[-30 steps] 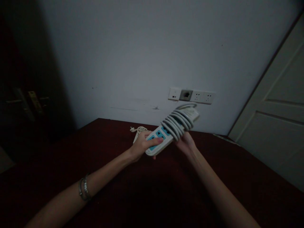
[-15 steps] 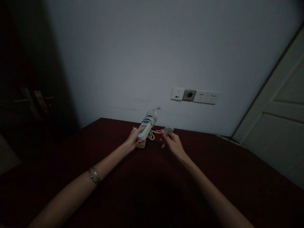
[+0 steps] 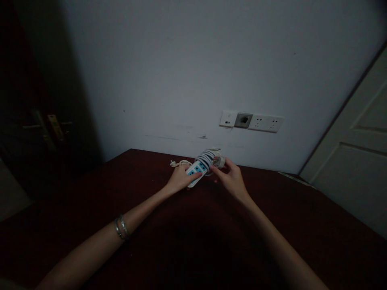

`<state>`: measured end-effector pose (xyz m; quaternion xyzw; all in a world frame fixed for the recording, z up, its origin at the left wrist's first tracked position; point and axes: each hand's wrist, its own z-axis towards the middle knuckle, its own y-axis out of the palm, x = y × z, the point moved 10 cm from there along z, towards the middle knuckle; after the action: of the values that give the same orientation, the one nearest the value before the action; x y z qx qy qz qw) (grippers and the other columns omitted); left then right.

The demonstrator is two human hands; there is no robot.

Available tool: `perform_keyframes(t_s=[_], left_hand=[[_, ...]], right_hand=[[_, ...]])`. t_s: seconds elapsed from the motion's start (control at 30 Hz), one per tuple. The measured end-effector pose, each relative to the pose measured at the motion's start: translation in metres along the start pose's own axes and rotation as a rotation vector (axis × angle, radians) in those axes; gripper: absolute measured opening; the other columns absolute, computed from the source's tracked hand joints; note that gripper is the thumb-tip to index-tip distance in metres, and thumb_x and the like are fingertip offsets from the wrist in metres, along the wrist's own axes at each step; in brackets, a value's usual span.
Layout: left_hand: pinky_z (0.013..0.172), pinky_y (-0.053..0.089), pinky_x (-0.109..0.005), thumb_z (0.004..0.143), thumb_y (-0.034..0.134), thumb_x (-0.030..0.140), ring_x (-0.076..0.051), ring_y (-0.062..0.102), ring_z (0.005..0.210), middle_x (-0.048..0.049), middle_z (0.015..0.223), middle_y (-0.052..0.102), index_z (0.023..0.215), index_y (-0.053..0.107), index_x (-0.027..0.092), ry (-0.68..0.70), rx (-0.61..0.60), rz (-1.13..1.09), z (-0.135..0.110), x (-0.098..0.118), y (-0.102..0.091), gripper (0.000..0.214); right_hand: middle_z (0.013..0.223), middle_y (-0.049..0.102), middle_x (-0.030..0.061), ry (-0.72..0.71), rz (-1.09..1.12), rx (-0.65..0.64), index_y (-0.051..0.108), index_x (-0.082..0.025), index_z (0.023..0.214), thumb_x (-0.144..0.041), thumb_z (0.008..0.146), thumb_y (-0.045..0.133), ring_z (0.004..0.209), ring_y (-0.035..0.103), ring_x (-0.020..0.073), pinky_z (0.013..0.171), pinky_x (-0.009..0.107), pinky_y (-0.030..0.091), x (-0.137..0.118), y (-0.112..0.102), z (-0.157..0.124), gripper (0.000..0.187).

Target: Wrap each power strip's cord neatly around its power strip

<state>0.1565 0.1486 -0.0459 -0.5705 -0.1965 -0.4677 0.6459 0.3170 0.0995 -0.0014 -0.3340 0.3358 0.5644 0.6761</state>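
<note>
A white power strip (image 3: 197, 173) with blue socket faces is gripped near its lower end by my left hand (image 3: 180, 178), thumb across the sockets. Its grey-white cord (image 3: 204, 158) is wound in several turns round the upper end. My right hand (image 3: 231, 176) closes its fingers on the cord's plug (image 3: 219, 162), close beside the coils. Behind my left hand, a second, cream-coloured cord with a small plug (image 3: 173, 163) lies on the dark red table (image 3: 145, 169); whatever it joins is hidden.
On the wall (image 3: 169, 80) beyond the table is a row of wall sockets (image 3: 266, 123) with a grey network outlet (image 3: 242, 120). A pale panelled door (image 3: 356, 169) stands at the right, a dark door with a handle (image 3: 56, 125) at the left. A flat strip (image 3: 296, 179) lies by the table's right edge.
The power strip has moved right and turned, showing more of its sockets. My right hand has brought the plug up against the wound cord, where before it was held apart.
</note>
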Motion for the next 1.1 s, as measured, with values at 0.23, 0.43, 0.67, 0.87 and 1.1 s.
perform_keyframes(t_s=[0.23,0.43,0.67,0.87,1.1], left_hand=[[0.060,0.042,-0.027,0.072,0.059,0.053,-0.020,0.060,0.067,-0.0095,0.079,0.066,0.091,0.066,0.013,0.174,0.055,0.277,-0.015,0.027,-0.001,0.044],[0.062,0.042,-0.029,0.073,0.059,0.050,-0.021,0.060,0.067,-0.0088,0.076,0.066,0.090,0.066,0.015,0.173,0.056,0.309,-0.018,0.027,-0.002,0.040],[0.066,0.044,-0.033,0.076,0.056,0.050,-0.029,0.063,0.078,-0.0150,0.087,0.066,0.100,0.061,0.013,0.123,0.080,0.484,-0.023,0.030,-0.004,0.045],[0.071,0.046,-0.036,0.084,0.048,0.043,-0.030,0.063,0.084,-0.0154,0.094,0.065,0.106,0.054,0.014,0.172,0.073,0.663,-0.030,0.042,-0.002,0.037],[0.074,0.047,-0.036,0.086,0.046,0.038,-0.027,0.063,0.087,-0.0134,0.103,0.063,0.110,0.051,0.014,0.222,0.147,0.716,-0.034,0.053,-0.008,0.035]], right_hand=[[0.079,0.065,0.0020,0.095,0.128,-0.116,0.062,-0.020,0.091,-0.028,0.062,0.075,0.067,0.062,0.0163,0.044,0.024,0.053,-0.002,0.014,-0.004,0.033],[0.076,0.062,0.0014,0.154,0.224,-0.157,0.062,-0.020,0.087,-0.038,0.066,0.072,0.070,0.061,0.0175,0.052,0.030,0.057,-0.001,0.018,-0.007,0.029],[0.076,0.062,0.0016,-0.128,-0.198,-0.185,0.059,-0.021,0.090,-0.036,0.077,0.064,0.067,0.057,0.0157,0.058,0.029,0.050,-0.017,0.020,-0.007,0.020],[0.078,0.064,0.0036,-0.228,-0.433,-0.206,0.057,-0.023,0.095,-0.040,0.078,0.064,0.067,0.059,0.0189,0.062,0.031,0.045,-0.018,0.023,-0.011,0.026],[0.090,0.065,0.0070,-0.217,-0.457,-0.129,0.050,-0.022,0.096,-0.042,0.080,0.060,0.081,0.063,0.0238,0.073,0.037,0.047,-0.011,0.021,-0.013,0.027]])
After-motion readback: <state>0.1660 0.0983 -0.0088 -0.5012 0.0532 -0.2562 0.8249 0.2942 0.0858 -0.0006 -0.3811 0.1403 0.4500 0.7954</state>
